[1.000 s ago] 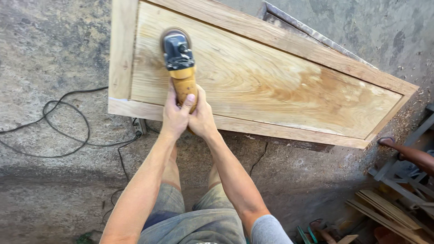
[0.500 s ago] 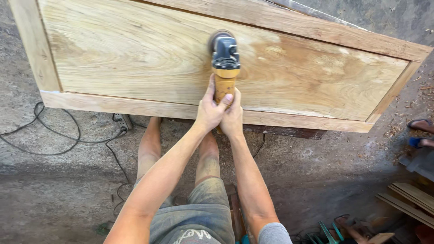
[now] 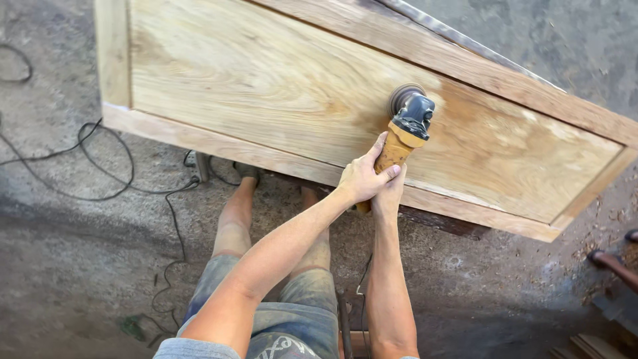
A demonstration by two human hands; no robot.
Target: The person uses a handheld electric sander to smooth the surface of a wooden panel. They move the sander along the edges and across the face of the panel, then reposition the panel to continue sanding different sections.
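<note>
Both hands, left (image 3: 362, 178) and right (image 3: 387, 193), had fingers wrapped tight around the sander (image 3: 403, 129), now farther right on the panel (image 3: 266, 80), open wood left and right, frame edge near.

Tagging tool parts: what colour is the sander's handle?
Yellow-orange handle, dark grey head; head view, the only one.

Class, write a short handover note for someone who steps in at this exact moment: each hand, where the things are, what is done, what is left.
Left hand and right hand both grip the yellow handle of the sander.
Its disc sits flat on the wooden panel, right of centre.
Panel lies framed, above the concrete floor; black cable trails left.
Done: paler patches at the right end.
Left: cannot tell how much remains.
</note>
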